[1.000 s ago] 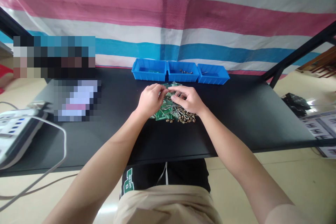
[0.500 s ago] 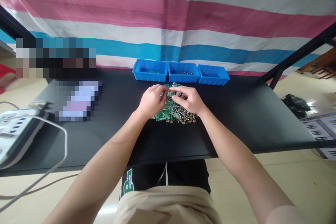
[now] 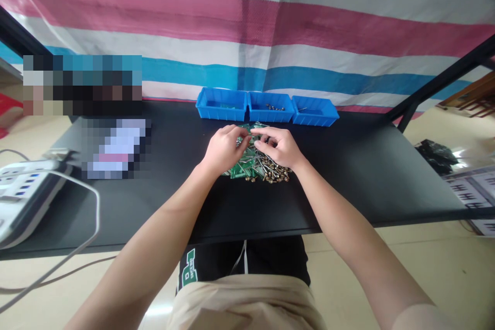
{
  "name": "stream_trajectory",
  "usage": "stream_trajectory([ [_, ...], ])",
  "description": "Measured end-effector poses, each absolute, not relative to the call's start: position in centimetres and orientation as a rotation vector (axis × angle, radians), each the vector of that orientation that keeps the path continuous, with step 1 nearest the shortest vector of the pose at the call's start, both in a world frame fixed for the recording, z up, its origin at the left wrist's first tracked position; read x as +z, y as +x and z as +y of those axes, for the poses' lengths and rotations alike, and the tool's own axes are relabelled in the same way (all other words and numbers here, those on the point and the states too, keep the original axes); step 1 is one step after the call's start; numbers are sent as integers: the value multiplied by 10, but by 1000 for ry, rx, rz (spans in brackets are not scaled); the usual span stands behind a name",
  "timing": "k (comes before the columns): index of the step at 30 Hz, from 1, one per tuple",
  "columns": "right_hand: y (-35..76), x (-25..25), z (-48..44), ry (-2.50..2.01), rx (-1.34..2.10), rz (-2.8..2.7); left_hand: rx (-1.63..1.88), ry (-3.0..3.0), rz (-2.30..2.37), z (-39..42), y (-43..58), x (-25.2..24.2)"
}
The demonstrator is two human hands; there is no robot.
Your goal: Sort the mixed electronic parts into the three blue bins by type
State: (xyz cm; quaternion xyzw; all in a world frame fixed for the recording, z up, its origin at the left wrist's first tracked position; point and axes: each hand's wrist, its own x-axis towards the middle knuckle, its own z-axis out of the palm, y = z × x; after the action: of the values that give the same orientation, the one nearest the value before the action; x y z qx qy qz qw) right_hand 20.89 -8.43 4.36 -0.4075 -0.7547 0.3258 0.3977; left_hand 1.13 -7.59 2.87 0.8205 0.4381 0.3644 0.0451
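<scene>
A heap of small green circuit boards (image 3: 242, 167) and brass-headed metal pins (image 3: 275, 174) lies in the middle of the black table (image 3: 348, 175). My left hand (image 3: 223, 148) and my right hand (image 3: 279, 146) rest over the heap, fingertips meeting above it. Both hands are curled in a pinch on a small part between them; it is too small to name. The far side of the heap is hidden behind my fingers.
Three blue bins stand in a row at the table's back: left bin (image 3: 221, 104), middle bin (image 3: 270, 106) with a few brass parts, right bin (image 3: 314, 110). A white power strip (image 3: 21, 191) with a cable lies at the left edge. Striped tarp hangs behind.
Both hands have stayed over the heap; only the fingertips have shifted slightly as they work the small part between them.
</scene>
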Motion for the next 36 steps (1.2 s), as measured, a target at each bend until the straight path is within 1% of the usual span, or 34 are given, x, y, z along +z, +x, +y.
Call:
stream_trajectory([
  [14,211,42,-83,-1033,792,-1951,1105,2493,1385,-76,11,30],
  [16,212,38,-80,-1043,697,-1987,1094,2484,1409,-76,11,30],
  [20,219,23,-67,-1118,267,-2055,1102,2460,1419,-75,11,28],
  [24,227,12,-55,-1333,-5,-2076,1101,2464,1412,-74,12,27],
  [31,239,14,-37,-1777,-162,-2017,1091,2479,1411,-72,12,23],
  [36,243,10,-29,-1818,-140,-1996,1077,2481,1416,-72,12,22],
])
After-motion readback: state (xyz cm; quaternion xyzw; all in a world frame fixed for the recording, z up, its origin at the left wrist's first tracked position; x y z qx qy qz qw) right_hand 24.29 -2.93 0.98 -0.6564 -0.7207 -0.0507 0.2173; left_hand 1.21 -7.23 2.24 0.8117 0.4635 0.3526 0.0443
